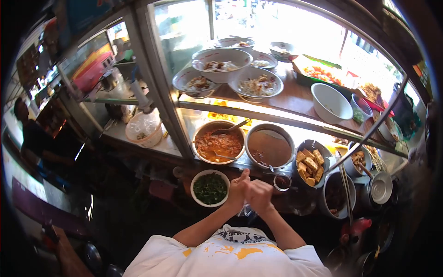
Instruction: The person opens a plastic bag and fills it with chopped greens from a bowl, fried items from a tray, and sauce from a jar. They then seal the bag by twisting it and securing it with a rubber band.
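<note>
My left hand (237, 191) and my right hand (259, 195) are together in front of my chest, both closed. A crumpled piece of clear plastic, like a small bag (248, 211), hangs out below and between them. The fingers hide most of it, and what it contains cannot be made out. Left of my hands stands a white bowl of chopped greens (210, 188). Just to the right is a small jar of dark sauce (282, 182). Beyond my hands sit a pot of red stew with a ladle (219, 142) and a pot of brown sauce (270, 146).
Fried tofu fills a bowl (310, 167) on the right, near a dark pot with long tongs (339, 194). Several filled bowls stand on the glass case's upper shelf (295, 104), beside a white bowl (331, 103). A plastic-lined basket (144, 129) and another person (39, 138) are left.
</note>
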Motion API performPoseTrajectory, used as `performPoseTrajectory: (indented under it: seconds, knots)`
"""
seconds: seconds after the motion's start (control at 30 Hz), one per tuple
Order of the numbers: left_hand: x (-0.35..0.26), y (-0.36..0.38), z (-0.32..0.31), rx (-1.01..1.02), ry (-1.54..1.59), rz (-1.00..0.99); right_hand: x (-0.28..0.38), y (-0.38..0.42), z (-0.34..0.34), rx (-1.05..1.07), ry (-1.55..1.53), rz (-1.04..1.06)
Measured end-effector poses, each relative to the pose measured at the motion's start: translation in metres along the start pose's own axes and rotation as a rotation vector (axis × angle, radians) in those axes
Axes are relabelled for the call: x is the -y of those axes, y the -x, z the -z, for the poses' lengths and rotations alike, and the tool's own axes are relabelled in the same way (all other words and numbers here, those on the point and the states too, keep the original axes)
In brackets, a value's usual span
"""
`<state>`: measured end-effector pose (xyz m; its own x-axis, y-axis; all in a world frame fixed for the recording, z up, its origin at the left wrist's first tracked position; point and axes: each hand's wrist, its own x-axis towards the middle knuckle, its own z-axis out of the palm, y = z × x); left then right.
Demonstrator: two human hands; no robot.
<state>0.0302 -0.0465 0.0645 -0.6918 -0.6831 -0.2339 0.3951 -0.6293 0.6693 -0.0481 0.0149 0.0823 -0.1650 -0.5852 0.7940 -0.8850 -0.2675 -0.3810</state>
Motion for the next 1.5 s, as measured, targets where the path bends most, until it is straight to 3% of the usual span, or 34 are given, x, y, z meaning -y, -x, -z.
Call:
performPoseTrajectory:
  seconds: [0.03, 0.1, 0.2, 0.23, 0.33, 0.37, 0.47, 0.53, 0.67, 0.77, 0.87, 0.97, 1.0, 1.07, 1.13, 1.2, 1.23, 1.27, 1.3, 1.37, 1.4, 1.5]
  knots:
    - [-0.020, 0.020, -0.028, -0.144, -0.109, 0.064, -0.012, 0.000, 0.005, 0.015, 0.046, -0.117]
    - [-0.013, 0.011, -0.002, -0.095, -0.306, -0.115, -0.017, -0.008, 0.025, 0.246, -0.138, -0.507]
    - [-0.024, 0.012, 0.009, -0.109, -0.550, -0.318, -0.009, -0.028, 0.033, 0.195, -0.501, -0.306]
    - [-0.028, 0.014, 0.005, -0.116, -0.590, -0.373, -0.004, -0.036, 0.039, 0.274, -0.459, -0.229]
    - [-0.039, 0.027, 0.001, -0.100, -0.684, -0.454, 0.006, -0.039, 0.048, 0.528, -0.468, -0.436]
    - [-0.038, 0.026, 0.005, -0.075, -0.691, -0.467, -0.002, -0.036, 0.048, 0.591, -0.361, -0.394]
    - [-0.037, 0.019, 0.029, 0.025, -0.718, -0.474, 0.005, -0.036, 0.051, 0.640, -0.311, -0.492]
    - [-0.052, 0.030, 0.031, 0.096, -0.750, -0.452, 0.009, -0.031, 0.048, 0.597, -0.327, -0.446]
    - [-0.060, 0.048, 0.031, 0.075, -0.675, -0.385, -0.001, -0.012, 0.041, 0.684, -0.447, -0.477]
    - [-0.049, 0.047, 0.037, -0.066, -0.773, -0.585, 0.031, -0.020, 0.032, 0.506, -0.583, -0.584]
    - [-0.047, 0.050, 0.034, -0.165, -0.815, -0.623, -0.006, 0.006, 0.018, 0.383, -0.355, -0.591]
    - [-0.043, 0.049, 0.026, -0.229, -0.668, -0.531, 0.029, -0.003, 0.005, 0.183, -0.300, -0.486]
    - [-0.040, 0.046, 0.022, -0.248, -0.590, -0.484, 0.042, -0.007, -0.001, 0.198, -0.290, -0.280]
    - [-0.016, 0.022, 0.041, -0.076, -0.152, -0.292, 0.061, -0.012, -0.011, 0.227, -0.241, 0.103]
    - [-0.007, 0.019, 0.036, -0.034, -0.036, -0.218, 0.056, -0.021, -0.022, 0.105, -0.273, 0.172]
    - [-0.013, 0.020, 0.021, -0.102, 0.004, -0.189, 0.016, -0.029, -0.030, 0.100, -0.052, -0.059]
    - [-0.017, 0.019, 0.015, -0.188, -0.023, -0.194, 0.010, -0.028, -0.031, 0.110, -0.037, -0.033]
    - [-0.025, 0.012, 0.024, -0.141, -0.111, -0.173, 0.024, -0.028, -0.033, 0.005, -0.144, 0.117]
    - [-0.030, 0.006, 0.031, -0.010, -0.001, -0.136, 0.043, -0.027, -0.023, 0.122, -0.194, 0.273]
    - [-0.034, 0.010, 0.010, -0.067, 0.075, -0.071, 0.033, -0.035, -0.021, 0.029, -0.133, 0.283]
    - [-0.039, 0.020, -0.013, -0.246, 0.038, -0.058, 0.010, -0.037, -0.022, 0.041, 0.075, 0.128]
    - [-0.027, 0.014, -0.002, -0.121, -0.120, -0.209, 0.002, -0.040, -0.019, -0.023, -0.036, 0.171]
